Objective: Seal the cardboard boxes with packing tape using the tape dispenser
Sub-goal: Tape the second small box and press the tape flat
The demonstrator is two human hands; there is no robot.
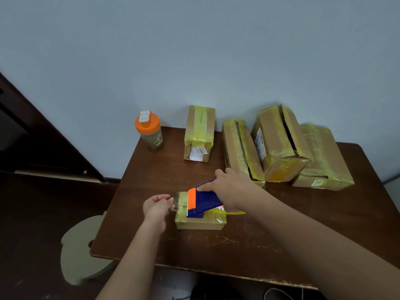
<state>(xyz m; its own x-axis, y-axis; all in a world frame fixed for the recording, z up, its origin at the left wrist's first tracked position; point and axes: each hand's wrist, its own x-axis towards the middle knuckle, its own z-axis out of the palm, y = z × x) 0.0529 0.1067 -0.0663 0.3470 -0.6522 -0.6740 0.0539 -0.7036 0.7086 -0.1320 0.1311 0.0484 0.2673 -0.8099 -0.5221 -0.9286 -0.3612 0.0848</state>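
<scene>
R hand (230, 187) grips blue/orange tape dispenser (203, 202) atop small box (201, 221) on desk (238, 245). L hand (159, 205), fingers curled, pinches tape end (175, 202) at box's left edge.

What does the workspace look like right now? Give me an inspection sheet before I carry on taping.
Surface: brown wooden table, scratched near the front edge.
Job's things: small cardboard box under a blue and orange tape dispenser; four more boxes along the back, one stacked on another, yellowish tape on all.
Clutter: orange-lidded shaker bottle at the back left corner.
Hands: right hand grips the dispenser on the small box; left hand pinches the tape end at the box's left edge.
Cables: a thin light cord on the floor below the table's front edge.
Surroundings: pale wall, dark wooden furniture left, light stool beside the table.
</scene>
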